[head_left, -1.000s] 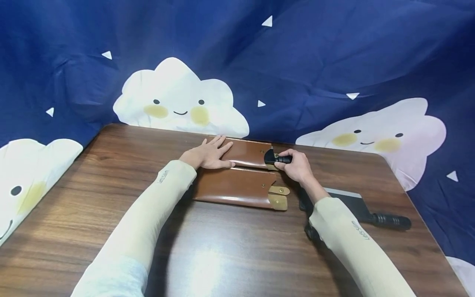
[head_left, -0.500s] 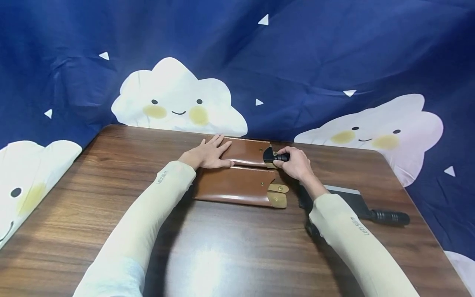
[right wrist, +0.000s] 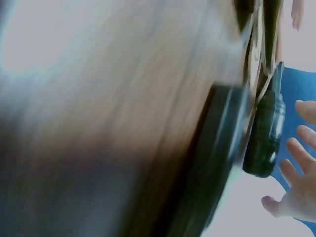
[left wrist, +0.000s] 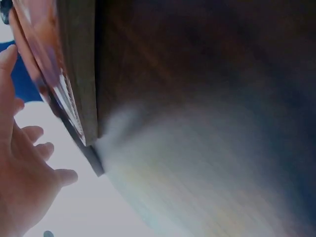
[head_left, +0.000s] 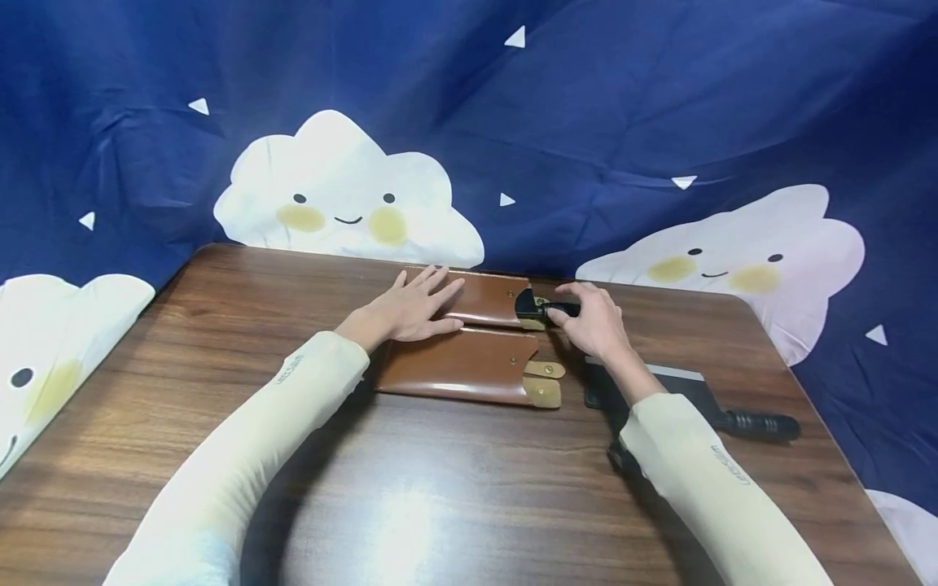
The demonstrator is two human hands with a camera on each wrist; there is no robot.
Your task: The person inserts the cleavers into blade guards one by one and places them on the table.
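My left hand (head_left: 410, 309) has its fingers spread over the far brown leather sheath (head_left: 487, 298). In the left wrist view, space shows between that hand (left wrist: 24, 168) and the sheath. A knife sits in the far sheath, with its black handle (head_left: 564, 310) sticking out to the right. My right hand (head_left: 595, 319) is at this handle. In the right wrist view, its fingers (right wrist: 298, 153) are parted and stand off from the handle (right wrist: 265, 136). A second brown sheath (head_left: 458, 368) lies just nearer, its tan strap (head_left: 545, 369) unfastened.
A black cleaver (head_left: 685, 391) lies to the right, partly behind my right forearm, its ridged handle (head_left: 758, 424) pointing right. Another dark handle end (head_left: 623, 458) shows beside the right sleeve (head_left: 659, 439). Behind the wooden table (head_left: 440, 480) hangs a blue cloud-print cloth (head_left: 586, 114).
My right hand has loosened its fingers from the knife handle, which it was gripping before. My left hand has come up a little from the far sheath. The sheaths keep their places.
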